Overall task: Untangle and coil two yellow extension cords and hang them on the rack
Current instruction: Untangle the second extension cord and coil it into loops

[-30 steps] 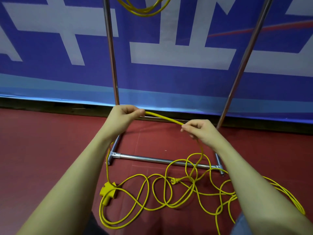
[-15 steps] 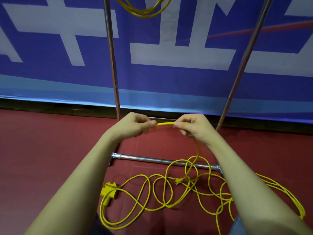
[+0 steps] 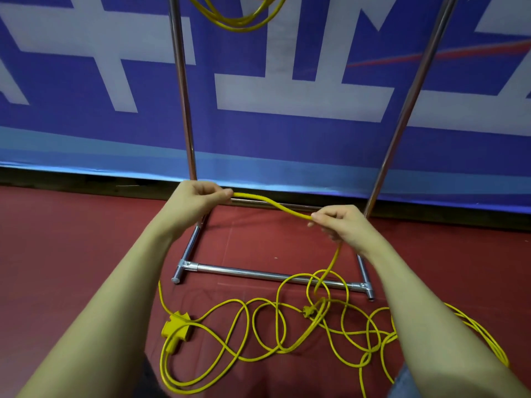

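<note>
Cord tangle [image 3: 287, 331] covers floor [image 3: 71, 254] beneath both arms; rack base bar [image 3: 267, 274] crosses ahead. Open gap between rack uprights [image 3: 184, 110].

A blue banner [image 3: 287, 145] with large white shapes and a thin red streak is hanging along the back, its lower band paler. Below it a dark strip is running along its foot, meeting the red floor [image 3: 71, 239].
</note>
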The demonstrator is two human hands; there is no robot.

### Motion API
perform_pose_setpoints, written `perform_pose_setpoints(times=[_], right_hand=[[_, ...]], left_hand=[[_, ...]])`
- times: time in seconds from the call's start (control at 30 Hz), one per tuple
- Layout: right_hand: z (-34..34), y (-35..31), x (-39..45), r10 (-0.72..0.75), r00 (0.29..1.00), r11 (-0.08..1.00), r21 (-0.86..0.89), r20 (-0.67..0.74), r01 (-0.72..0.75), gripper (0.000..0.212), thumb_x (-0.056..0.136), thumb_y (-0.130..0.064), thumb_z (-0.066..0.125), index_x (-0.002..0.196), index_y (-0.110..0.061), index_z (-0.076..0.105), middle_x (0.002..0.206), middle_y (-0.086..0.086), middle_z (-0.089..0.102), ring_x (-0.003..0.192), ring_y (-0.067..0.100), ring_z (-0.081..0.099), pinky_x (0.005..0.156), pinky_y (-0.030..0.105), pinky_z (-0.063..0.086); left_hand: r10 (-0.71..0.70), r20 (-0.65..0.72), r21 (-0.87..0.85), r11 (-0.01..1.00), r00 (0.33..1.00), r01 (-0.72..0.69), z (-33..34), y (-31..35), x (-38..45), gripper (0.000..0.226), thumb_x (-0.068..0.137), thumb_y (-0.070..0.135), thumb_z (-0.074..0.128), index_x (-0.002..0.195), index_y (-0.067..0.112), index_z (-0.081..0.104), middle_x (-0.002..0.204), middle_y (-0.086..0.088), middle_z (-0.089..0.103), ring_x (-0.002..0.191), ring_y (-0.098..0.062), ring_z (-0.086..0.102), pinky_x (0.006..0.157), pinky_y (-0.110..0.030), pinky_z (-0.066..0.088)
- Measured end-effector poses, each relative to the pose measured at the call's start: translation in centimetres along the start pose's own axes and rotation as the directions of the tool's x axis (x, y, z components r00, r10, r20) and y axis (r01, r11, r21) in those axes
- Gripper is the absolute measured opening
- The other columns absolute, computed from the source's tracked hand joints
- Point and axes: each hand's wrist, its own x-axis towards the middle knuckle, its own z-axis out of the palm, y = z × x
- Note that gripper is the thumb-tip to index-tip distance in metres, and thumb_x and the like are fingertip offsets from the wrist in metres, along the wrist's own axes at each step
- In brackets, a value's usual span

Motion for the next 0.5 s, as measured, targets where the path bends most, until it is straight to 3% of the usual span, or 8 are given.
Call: perform_pose_setpoints(times=[0.1, 0.2, 0.33, 0.43, 0.5], right_hand=[[0.0, -0.7, 0.4, -0.033, 0.997, 0.999, 0.018, -0.071, 0.034, 0.013, 0.086, -0.007, 0.066, 0.075, -0.013, 0.062, 0.044, -0.011, 0.040, 0.042, 0.005, 0.027, 0.044, 0.020, 0.021], [0.2, -1.4, 0.6, -0.070, 0.988, 0.997, 0.026, -0.135, 0.074, 0.017, 0.086, -0.011, 0.066, 0.071, -0.015, 0.061, 0.047, -0.006, 0.042, 0.044, 0.010, 0.032, 0.046, 0.023, 0.027], [1.0, -2.1, 0.5, -0.115, 0.991, 0.993, -0.007, -0.069, 0.115, 0.014, 0.087, -0.012, 0.066, 0.074, -0.012, 0.063, 0.051, -0.005, 0.048, 0.047, 0.010, 0.036, 0.046, 0.019, 0.029], [1.2, -2.8, 0.1, -0.088, 0.996, 0.996, 0.013, -0.033, 0.089, 0.021, 0.092, -0.015, 0.060, 0.072, -0.011, 0.061, 0.048, -0.007, 0.043, 0.043, 0.004, 0.035, 0.044, 0.014, 0.030], [1.2, -3.2, -0.2, -0.053, 0.999, 0.998, -0.016, 0.012, 0.053, 0.029, 0.095, -0.020, 0.054, 0.068, -0.012, 0.059, 0.045, -0.011, 0.037, 0.042, 0.002, 0.031, 0.044, 0.013, 0.030]], left_hand=[[-0.055, 0.088, 0.040, 0.998, 0.995, 0.051, -0.3, -0.4, 0.0, 0.026, 0.091, 0.024, 0.065, 0.070, 0.010, 0.070, 0.063, -0.009, 0.043, 0.060, -0.018, 0.037, 0.056, -0.028, 0.031], [-0.053, 0.155, 0.039, 0.998, 0.986, 0.048, 0.1, -0.1, -0.3, 0.027, 0.094, 0.030, 0.060, 0.081, 0.012, 0.073, 0.065, -0.005, 0.055, 0.063, -0.018, 0.046, 0.061, -0.029, 0.037], [0.039, 0.269, -0.024, 0.999, 0.962, -0.034, 2.7, 1.6, -1.1, 0.031, 0.097, 0.030, 0.054, 0.083, 0.009, 0.071, 0.059, 0.000, 0.049, 0.049, -0.009, 0.038, 0.050, -0.020, 0.030], [0.060, 0.232, -0.111, 0.993, 0.971, -0.035, 3.7, 1.7, -1.1, 0.025, 0.096, 0.026, 0.056, 0.084, 0.011, 0.072, 0.057, 0.003, 0.040, 0.049, -0.006, 0.030, 0.047, -0.017, 0.024], [0.061, 0.177, -0.029, 0.998, 0.982, -0.057, 3.8, 1.2, -0.8, 0.022, 0.094, 0.025, 0.061, 0.082, 0.010, 0.073, 0.055, 0.007, 0.041, 0.047, -0.003, 0.031, 0.047, -0.016, 0.025]])
